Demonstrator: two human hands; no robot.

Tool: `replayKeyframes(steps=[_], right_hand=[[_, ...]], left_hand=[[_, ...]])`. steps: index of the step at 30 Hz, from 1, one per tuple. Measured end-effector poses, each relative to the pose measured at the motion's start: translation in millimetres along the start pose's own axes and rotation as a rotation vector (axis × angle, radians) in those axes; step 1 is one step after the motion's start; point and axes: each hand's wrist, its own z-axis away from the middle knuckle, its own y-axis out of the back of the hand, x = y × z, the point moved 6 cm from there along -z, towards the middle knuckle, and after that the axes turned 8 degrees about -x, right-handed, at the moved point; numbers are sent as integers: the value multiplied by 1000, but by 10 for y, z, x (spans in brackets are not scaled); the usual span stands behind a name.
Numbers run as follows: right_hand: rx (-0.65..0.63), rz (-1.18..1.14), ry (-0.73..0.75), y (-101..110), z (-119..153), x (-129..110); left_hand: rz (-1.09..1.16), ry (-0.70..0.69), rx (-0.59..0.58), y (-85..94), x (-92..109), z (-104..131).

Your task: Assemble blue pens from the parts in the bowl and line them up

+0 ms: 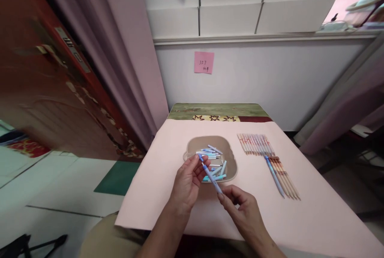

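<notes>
Between my two hands, just over the near edge of a beige basin, is a light blue pen point(213, 181). My left hand point(188, 178) pinches a small darker blue piece point(200, 157) at the pen's upper end. The fingers of my right hand point(240, 205) are closed on the pen's lower end. Inside the basin point(192, 145) lie several loose blue, white and turquoise pen parts point(223, 168). To the right, a row of patterned pens point(256, 144) lies side by side, with several brown-and-cream pens point(286, 180) and one blue pen point(275, 178) below it.
A pale pink cover point(150, 194) lies over the table, whose green patterned far edge point(222, 109) shows. A pink note point(204, 63) is on the wall behind. At the left stand a purple curtain and a reddish door point(60, 90).
</notes>
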Motion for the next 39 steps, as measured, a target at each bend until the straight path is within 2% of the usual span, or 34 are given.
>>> replayKeyframes(steps=[18,26,29,33,39], right_hand=[[-27,-62,-41,-103,2,29],[-2,95,108,-87,-8,-70],[61,211,144,-70,26,-91],[119,373,266,-62,72,-169],[172,344,281,1,92,-154]], left_hand=[[-86,-98,-21,54,114,125],[-137,-129,-40,26,80,148],[-162,-138,-32,20,72,165],[-169,-121,-44,-11,41,179],[-191,-119,-88,-113,39,235]])
